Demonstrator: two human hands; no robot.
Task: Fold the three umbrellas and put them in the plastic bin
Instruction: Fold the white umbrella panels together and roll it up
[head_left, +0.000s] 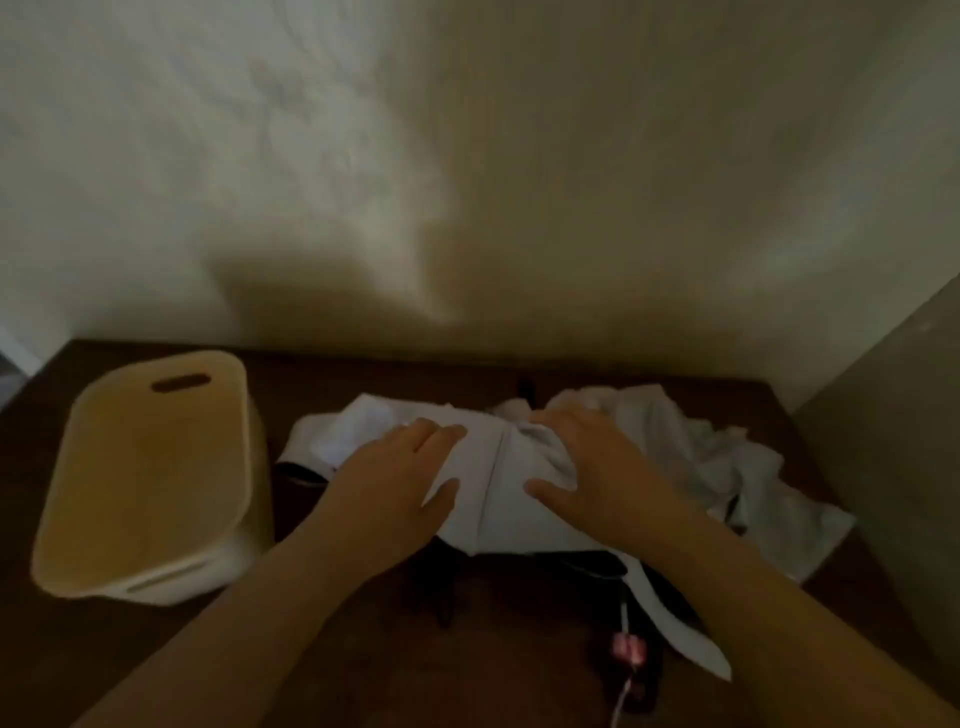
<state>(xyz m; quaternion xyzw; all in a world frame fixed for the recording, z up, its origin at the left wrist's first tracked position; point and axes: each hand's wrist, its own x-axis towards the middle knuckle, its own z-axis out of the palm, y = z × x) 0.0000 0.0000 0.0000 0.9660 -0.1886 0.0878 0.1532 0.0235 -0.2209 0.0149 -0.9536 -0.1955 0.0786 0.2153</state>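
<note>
A white umbrella lies collapsed across the middle of the dark wooden table. My left hand rests flat on its canopy with the fingers straight. My right hand lies on the canopy just to the right, fingers bent over a bunch of fabric. More crumpled white umbrella fabric is heaped to the right. A white strap trails toward me. The cream plastic bin stands at the left, tilted, showing nothing inside.
A small pink tag on a cord lies near the table's front edge. A plain wall rises behind the table. A grey panel closes off the right side.
</note>
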